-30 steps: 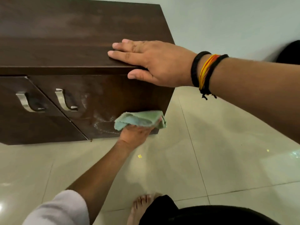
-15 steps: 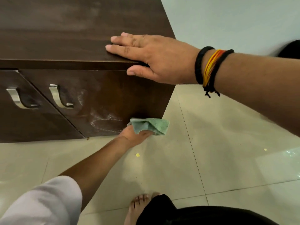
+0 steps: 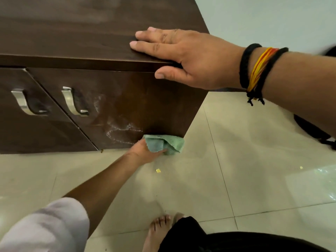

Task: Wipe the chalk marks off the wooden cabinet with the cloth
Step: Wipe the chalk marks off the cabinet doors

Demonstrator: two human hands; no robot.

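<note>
Two metal handles (image 3: 75, 101) on cabinet (image 3: 149, 106) doors; yellow scrap (image 3: 158, 170) on tiled floor (image 3: 236, 170); bare foot (image 3: 157, 231) below. Chalk marks (image 3: 118, 131) low on right door, beside cloth (image 3: 164, 143). Left hand (image 3: 145, 152) grips bunched cloth at cabinet's bottom corner. Right hand (image 3: 183, 53) flat on cabinet top, fingers straight, close together, thumb over front edge.

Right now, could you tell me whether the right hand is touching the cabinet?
Touching: the head view shows the right hand lying flat on the cabinet top, thumb against its front edge.

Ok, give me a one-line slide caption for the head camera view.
Left hand wipes green cloth along cabinet door beside chalk marks; right hand rests on top.
</note>
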